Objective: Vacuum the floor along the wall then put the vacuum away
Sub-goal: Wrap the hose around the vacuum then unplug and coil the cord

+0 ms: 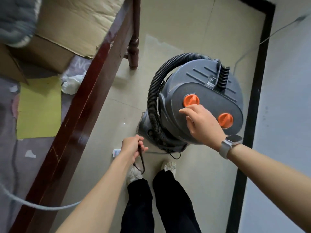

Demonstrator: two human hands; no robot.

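Two bare hands work over a grey drum-shaped canister vacuum cleaner (202,91) that stands on the pale tiled floor (193,31) between a dark red wooden bed frame (87,91) and the light wall with its black skirting strip (255,91). The right hand (202,125), with a grey-strapped smartwatch (230,143) on its wrist, hovers over the vacuum's oval lid with its fingers loosely spread and relaxed, grasping nothing; its fingertips lie just below one round orange knob (191,100), while a second orange knob (225,120) sits just beside the back of the hand. Whether the fingers actually touch the lid cannot be told. The left hand (133,145) is lower, near the vacuum's base, with its fingers curled round a thin dark power cord (143,163) that loops down below the fist, over a white shoe (133,174). A black ribbed hose (154,91) curves from the vacuum's base up around the left side of the drum and over its top. A pale grey cable (249,51) runs from behind the vacuum up the wall. On the bed lie an open brown cardboard box (70,26), a yellow-green sheet (40,108) and a crumpled white plastic bag (72,83). A small white flat object (116,152) lies on the floor just beside the left hand.
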